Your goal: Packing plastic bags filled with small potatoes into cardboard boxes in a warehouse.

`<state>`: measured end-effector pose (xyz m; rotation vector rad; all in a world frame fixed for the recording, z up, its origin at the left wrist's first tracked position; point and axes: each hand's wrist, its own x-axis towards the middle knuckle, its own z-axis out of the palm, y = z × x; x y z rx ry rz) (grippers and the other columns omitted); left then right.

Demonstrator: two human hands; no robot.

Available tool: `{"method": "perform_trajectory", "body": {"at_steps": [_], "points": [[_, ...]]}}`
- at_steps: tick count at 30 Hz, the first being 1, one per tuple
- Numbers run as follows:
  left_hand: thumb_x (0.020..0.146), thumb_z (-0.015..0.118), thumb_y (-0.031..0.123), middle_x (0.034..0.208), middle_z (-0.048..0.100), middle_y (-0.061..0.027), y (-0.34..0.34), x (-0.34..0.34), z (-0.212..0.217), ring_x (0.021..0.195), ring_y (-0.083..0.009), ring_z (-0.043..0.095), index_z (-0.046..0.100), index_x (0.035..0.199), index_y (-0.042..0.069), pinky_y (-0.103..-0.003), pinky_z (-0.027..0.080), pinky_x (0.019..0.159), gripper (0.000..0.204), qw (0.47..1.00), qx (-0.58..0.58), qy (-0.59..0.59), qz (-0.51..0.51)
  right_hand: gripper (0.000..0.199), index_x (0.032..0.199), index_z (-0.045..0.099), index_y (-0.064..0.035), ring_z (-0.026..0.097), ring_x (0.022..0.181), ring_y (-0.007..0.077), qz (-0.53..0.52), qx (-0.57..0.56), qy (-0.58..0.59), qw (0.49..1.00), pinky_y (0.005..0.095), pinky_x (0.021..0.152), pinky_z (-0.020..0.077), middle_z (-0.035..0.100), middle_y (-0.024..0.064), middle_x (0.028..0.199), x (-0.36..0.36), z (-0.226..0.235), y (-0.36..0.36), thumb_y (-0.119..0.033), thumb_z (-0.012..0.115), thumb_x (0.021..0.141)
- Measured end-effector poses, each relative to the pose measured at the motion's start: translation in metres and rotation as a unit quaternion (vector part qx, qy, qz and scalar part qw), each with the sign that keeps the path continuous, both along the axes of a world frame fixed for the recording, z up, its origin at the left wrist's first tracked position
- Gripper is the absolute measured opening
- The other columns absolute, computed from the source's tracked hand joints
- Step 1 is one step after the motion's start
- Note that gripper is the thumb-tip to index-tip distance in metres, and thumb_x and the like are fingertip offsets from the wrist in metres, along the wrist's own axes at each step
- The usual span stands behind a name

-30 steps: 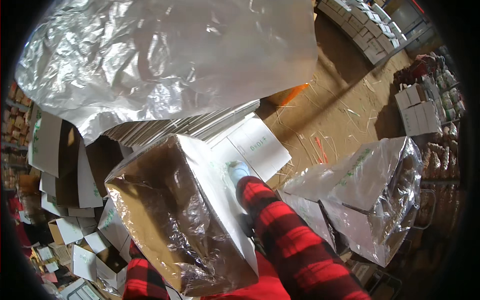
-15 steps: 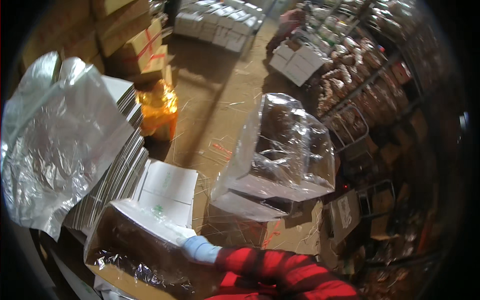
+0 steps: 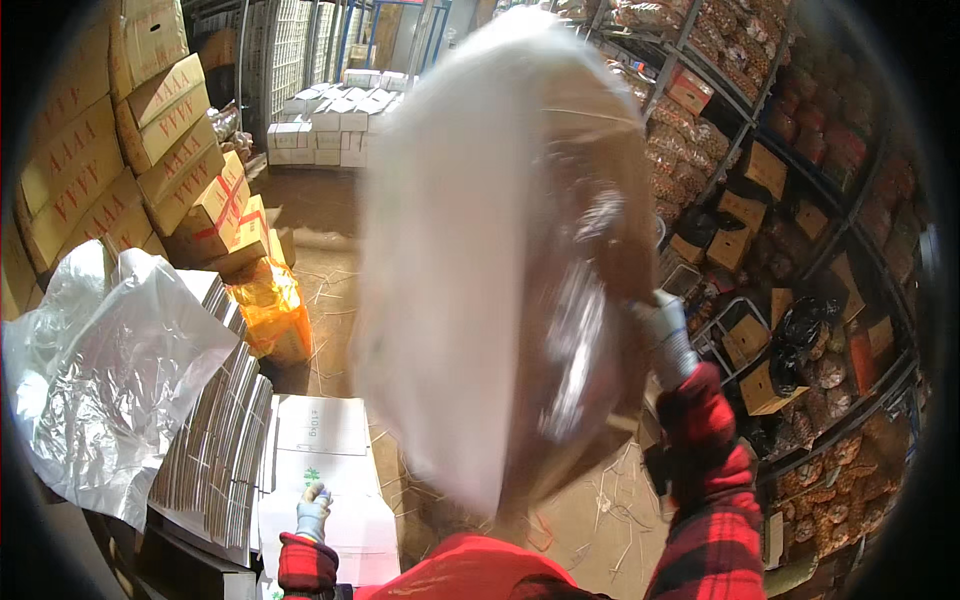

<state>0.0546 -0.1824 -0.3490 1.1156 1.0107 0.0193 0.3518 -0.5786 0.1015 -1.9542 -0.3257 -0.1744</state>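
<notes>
My right hand (image 3: pixel 668 338), in a light work glove, is closed on the right edge of a white cardboard box (image 3: pixel 450 270). The box is raised in front of me and smeared by motion; its brown inside carries a shiny clear plastic liner (image 3: pixel 580 330). My left hand (image 3: pixel 313 512), gloved too, is low at the left with its fingers stretched out over a flat white carton (image 3: pixel 340 545). Beside that hand stands a thick stack of folded cartons (image 3: pixel 215 440). Clear plastic bags (image 3: pixel 125 370) lie over the stack's left side.
Brown cartons (image 3: pixel 80 150) are piled at the far left, with an orange plastic bag (image 3: pixel 275 310) near them. White boxes (image 3: pixel 340 125) stand at the back. Racks at right hold bagged goods (image 3: pixel 690 150) and a black bag (image 3: pixel 800 330). Straw-like scraps litter the floor (image 3: pixel 610 500).
The lined box at my lower left has been lifted up and across in my right hand. My left hand has come into view over the cartons. The view has tilted upward.
</notes>
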Motion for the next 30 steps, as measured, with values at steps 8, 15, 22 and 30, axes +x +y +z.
{"method": "perform_trajectory", "body": {"at_steps": [8,15,22,30], "points": [[0.09,0.055,0.018,0.099,0.063,-0.0023,-0.025,0.079,0.032,0.084,-0.012,0.061,0.055,0.113,0.009,-0.027,0.044,0.069,0.025,0.983,0.06,-0.128,-0.115,0.034,0.105,0.053,0.0088,0.062,0.083,0.0326,-0.027,0.279,0.368,0.886,0.0403,0.074,0.0526,0.061,0.0226,0.092,0.094,0.005,-0.042,-0.016,0.052,0.081],[0.089,0.057,0.013,0.094,0.062,-0.0051,-0.049,0.11,0.008,0.08,-0.0128,0.06,0.058,0.11,0.002,-0.023,0.046,0.065,0.024,0.989,0.017,-0.098,-0.108,0.036,0.109,0.054,0.0,0.059,0.097,0.0367,0.02,0.17,0.472,0.865,0.0383,0.077,0.0518,0.061,0.0221,0.1,0.103,-0.035,-0.033,-0.03,0.05,0.089],[0.088,0.057,0.011,0.096,0.063,-0.008,-0.046,0.1,-0.023,0.082,-0.0152,0.06,0.058,0.11,-0.001,-0.025,0.048,0.071,0.025,0.99,0.06,-0.056,-0.114,0.071,0.124,0.049,-0.0098,0.049,0.115,0.0303,-0.001,-0.538,-0.424,0.729,0.0423,0.101,0.0328,0.056,0.0124,0.118,0.093,0.016,0.024,-0.032,0.079,0.064],[0.085,0.057,0.007,0.096,0.062,-0.0093,-0.052,0.035,-0.055,0.08,-0.015,0.06,0.056,0.11,-0.003,-0.025,0.049,0.07,0.027,0.997,0.009,0.045,-0.057,0.028,0.084,0.069,-0.008,0.062,0.07,0.0309,0.121,-0.634,-0.024,0.763,0.0377,0.068,0.0484,0.064,0.0158,0.076,0.152,-0.019,0.02,-0.031,0.071,0.069]]}}
